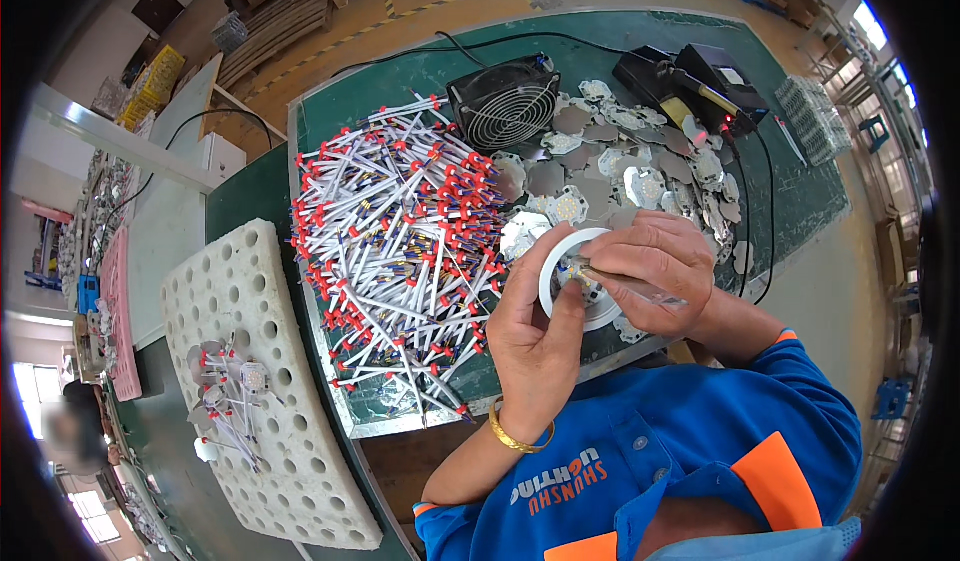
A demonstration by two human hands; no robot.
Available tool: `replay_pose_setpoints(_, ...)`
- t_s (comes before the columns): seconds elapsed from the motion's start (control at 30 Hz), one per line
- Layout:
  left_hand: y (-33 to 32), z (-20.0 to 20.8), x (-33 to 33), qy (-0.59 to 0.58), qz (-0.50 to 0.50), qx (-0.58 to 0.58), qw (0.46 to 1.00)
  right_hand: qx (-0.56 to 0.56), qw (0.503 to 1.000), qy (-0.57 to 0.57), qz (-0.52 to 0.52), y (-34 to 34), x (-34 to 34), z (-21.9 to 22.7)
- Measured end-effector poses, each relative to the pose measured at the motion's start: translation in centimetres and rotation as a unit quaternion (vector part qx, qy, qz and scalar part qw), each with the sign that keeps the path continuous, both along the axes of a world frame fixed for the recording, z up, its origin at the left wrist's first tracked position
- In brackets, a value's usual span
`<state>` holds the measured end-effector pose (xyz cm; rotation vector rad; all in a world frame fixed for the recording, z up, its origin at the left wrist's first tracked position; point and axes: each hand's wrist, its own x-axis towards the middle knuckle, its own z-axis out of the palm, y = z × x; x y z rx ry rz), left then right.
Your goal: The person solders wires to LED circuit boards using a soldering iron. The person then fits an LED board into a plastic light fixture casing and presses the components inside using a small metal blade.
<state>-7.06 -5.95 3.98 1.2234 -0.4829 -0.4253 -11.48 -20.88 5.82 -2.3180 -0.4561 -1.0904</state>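
- The person's blue and orange shirt (690, 461) is nearest to the camera, at the lower edge.
- The green work table (600, 36) carries a big heap of white wires with red ends (400, 231).
- A white foam board with round holes (265, 381) lies at the left, with some finished pieces on it.
- Grey round plates (640, 156) are piled behind the hands, near a black fan (503, 101).
- The left hand (535, 336), with a gold bracelet, is curled around a white ring (565, 276) and holds it from below.
- The right hand (655, 261) pinches a thin metal tool, maybe tweezers (630, 286), with its tip over the ring's middle.
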Motion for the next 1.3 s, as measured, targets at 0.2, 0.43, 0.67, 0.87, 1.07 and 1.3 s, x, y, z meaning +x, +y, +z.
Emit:
replay_pose_setpoints(0.2, 0.0, 0.0, 0.1, 0.008, -0.011, -0.018, 1.000, -0.005, 1.000, 0.002, -0.002, 0.0, 0.1, 0.0)
replay_pose_setpoints(0.43, 0.1, 0.0, 0.0, -0.014, -0.005, 0.014, 1.000, 0.002, 1.000, 0.013, -0.009, 0.1, -0.1, -0.1)
replay_pose_setpoints(0.67, 0.2, -0.2, -0.1, -0.028, 0.007, 0.018, 0.999, -0.015, 1.000, 0.004, -0.020, 0.4, -0.2, 0.0)
replay_pose_setpoints(0.87, 0.1, -0.5, -0.1, -0.043, 0.020, 0.017, 0.999, -0.016, 0.999, -0.007, -0.039, 0.6, -0.3, -0.6)
replay_pose_setpoints(1.07, 0.1, -0.1, -0.1, 0.007, 0.010, 0.010, 1.000, -0.027, 0.998, 0.000, -0.061, 0.7, -0.4, -0.7)
replay_pose_setpoints(1.3, 0.1, -0.9, 0.0, -0.046, 0.032, 0.003, 0.998, -0.034, 0.999, -0.004, -0.030, 0.5, -0.2, -0.6)
